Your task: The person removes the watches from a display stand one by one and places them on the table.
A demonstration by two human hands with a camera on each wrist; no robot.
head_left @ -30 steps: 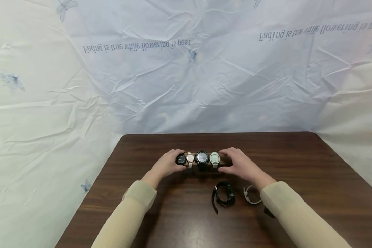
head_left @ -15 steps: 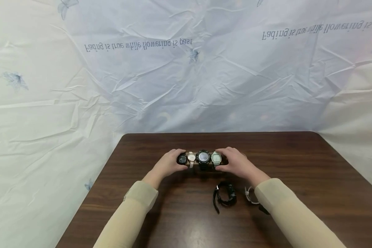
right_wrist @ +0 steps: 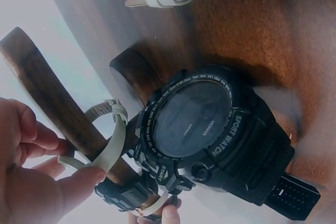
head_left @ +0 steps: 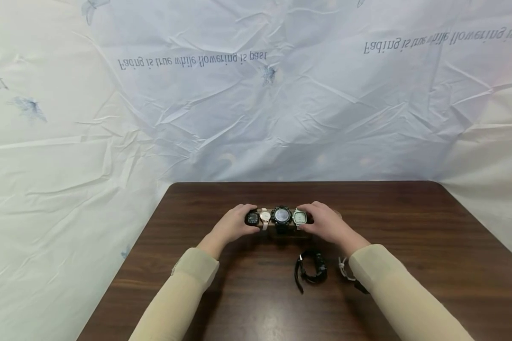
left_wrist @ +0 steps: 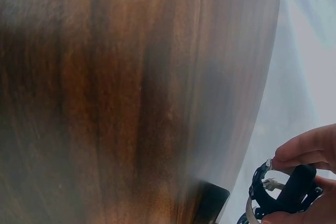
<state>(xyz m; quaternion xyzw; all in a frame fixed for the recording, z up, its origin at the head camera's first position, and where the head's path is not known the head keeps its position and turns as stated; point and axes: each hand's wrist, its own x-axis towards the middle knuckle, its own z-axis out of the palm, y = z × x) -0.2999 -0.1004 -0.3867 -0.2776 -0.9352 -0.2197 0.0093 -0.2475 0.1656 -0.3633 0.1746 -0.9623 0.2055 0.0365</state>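
Right hand (head_left: 326, 226) slid left along the bar, now pinching the pale green watch (head_left: 299, 218)

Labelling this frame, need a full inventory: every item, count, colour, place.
wooden watch bar: 1, dark brown, table middle, held at both ends
small black watch: 1, black, leftmost on the bar
pink-strap watch: 1, pale pink, second on the bar
big sport watch: 1, black, third
pale green watch: 1, pale green, rightmost
loose black watch: 1, black, on the table nearer the person
loose white watch: 1, white, beside the right sleeve
table: 1, dark wood
backdrop sheet: 1, pale blue, printed
left hand: grips the bar's left end
right hand: grips the right end
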